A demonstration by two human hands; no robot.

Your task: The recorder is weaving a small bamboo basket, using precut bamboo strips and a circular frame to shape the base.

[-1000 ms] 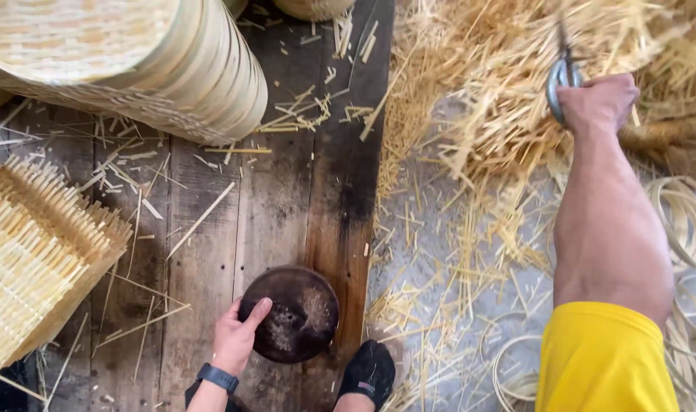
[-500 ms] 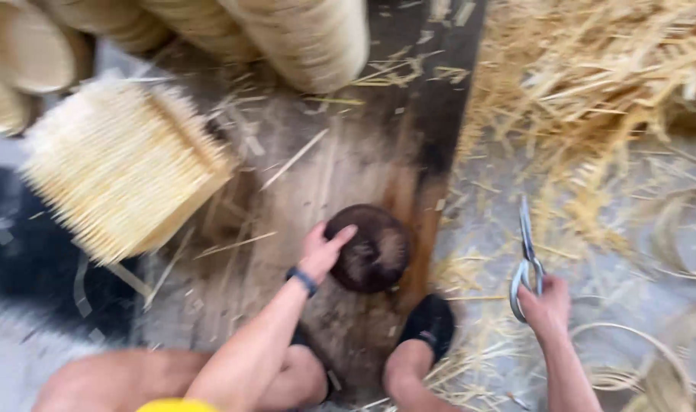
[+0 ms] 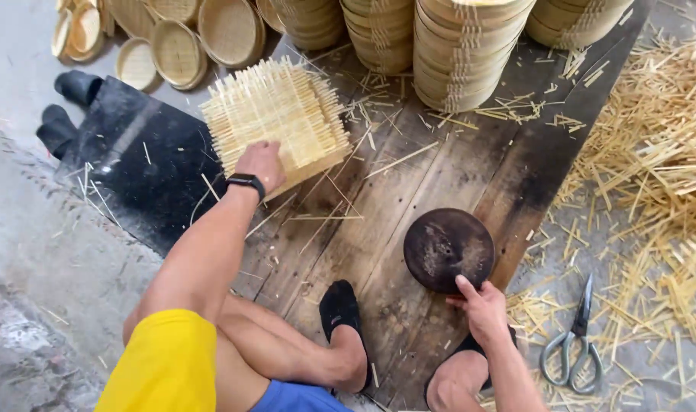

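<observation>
Scissors (image 3: 575, 337) now lie dropped beside the right hand (image 3: 481, 305), whose loose grip touches the dark disc (image 3: 448, 248), while the left hand (image 3: 260, 162) has closed on the woven bamboo mat (image 3: 279, 114).

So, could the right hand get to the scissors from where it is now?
Probably yes. The right hand rests on the edge of the dark round disc, and the scissors lie on the floor just to its right among loose bamboo strips, uncovered, with nothing between them.
</observation>
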